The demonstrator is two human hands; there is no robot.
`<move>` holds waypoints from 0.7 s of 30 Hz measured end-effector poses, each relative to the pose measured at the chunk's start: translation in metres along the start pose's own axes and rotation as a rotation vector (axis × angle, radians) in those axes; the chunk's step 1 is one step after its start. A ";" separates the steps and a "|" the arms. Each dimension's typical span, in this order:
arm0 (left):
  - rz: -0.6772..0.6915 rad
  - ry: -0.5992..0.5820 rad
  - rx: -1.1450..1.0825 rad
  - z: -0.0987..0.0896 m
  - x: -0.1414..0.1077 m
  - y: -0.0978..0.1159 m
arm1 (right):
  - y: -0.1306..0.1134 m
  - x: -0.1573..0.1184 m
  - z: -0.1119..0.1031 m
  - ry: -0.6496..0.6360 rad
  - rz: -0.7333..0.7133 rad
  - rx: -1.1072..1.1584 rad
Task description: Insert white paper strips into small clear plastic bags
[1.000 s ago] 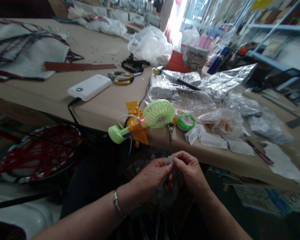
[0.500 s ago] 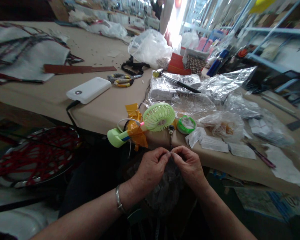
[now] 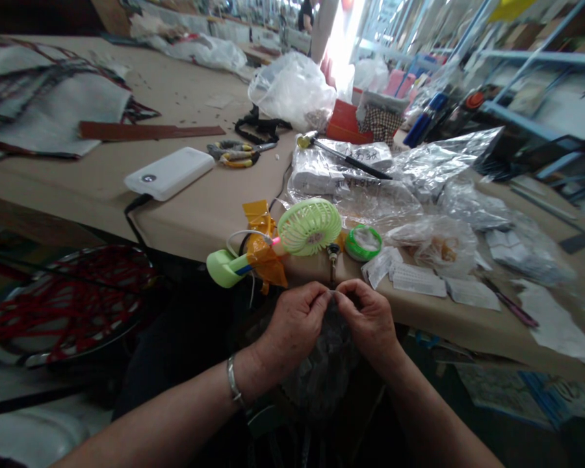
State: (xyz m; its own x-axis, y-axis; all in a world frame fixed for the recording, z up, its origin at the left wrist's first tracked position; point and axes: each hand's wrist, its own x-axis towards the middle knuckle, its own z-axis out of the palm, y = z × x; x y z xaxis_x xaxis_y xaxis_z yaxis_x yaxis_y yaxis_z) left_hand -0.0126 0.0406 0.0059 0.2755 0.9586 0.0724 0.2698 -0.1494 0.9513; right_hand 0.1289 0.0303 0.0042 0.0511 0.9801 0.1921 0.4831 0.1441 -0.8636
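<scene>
Two hands meet in a pinch: the left hand point(image 3: 297, 328) and the right hand point(image 3: 370, 320) are both closed on a small pale piece point(image 3: 332, 293), just below the metal tip point(image 3: 333, 261) at the edge of the table point(image 3: 219, 218). A second ago the piece shows a flat face, lower down; now the hands are a little higher and only a sliver shows between the fingertips, which suggests the handling has shifted up close to the tip. Whether piece and tip touch, I cannot tell. Some curled fingers are out of sight. Beneath, the clear plastic point(image 3: 316, 383) is too dim to make out its contents.
</scene>
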 end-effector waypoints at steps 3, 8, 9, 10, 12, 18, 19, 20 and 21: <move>0.004 -0.005 0.009 0.000 0.002 0.000 | 0.000 0.000 0.000 0.001 -0.001 -0.008; 0.001 -0.005 0.051 0.000 0.004 0.000 | 0.001 0.001 0.000 0.003 0.001 -0.010; 0.000 -0.008 0.057 0.000 0.004 -0.001 | 0.001 0.002 0.000 0.002 0.000 -0.015; 0.000 -0.010 0.060 0.000 0.004 -0.001 | 0.001 0.002 0.000 0.003 -0.003 -0.020; -0.004 -0.010 0.056 0.001 0.005 -0.002 | 0.002 0.002 0.000 0.004 -0.016 -0.031; -0.008 0.018 0.048 0.002 0.010 -0.003 | 0.005 0.003 0.003 0.028 -0.025 -0.028; -0.010 0.017 0.043 0.002 0.009 -0.002 | 0.005 0.002 0.003 0.030 -0.027 -0.016; -0.014 0.012 0.034 0.001 0.008 -0.001 | 0.005 0.000 0.003 0.027 -0.030 -0.006; -0.020 0.005 0.019 0.001 0.006 0.000 | 0.004 -0.003 0.002 0.020 -0.035 -0.001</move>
State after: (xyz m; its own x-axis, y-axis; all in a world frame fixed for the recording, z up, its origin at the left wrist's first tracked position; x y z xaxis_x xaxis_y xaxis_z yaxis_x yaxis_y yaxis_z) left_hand -0.0101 0.0461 0.0064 0.2653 0.9626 0.0555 0.2925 -0.1352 0.9467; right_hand 0.1287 0.0282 -0.0012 0.0515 0.9715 0.2314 0.4859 0.1781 -0.8557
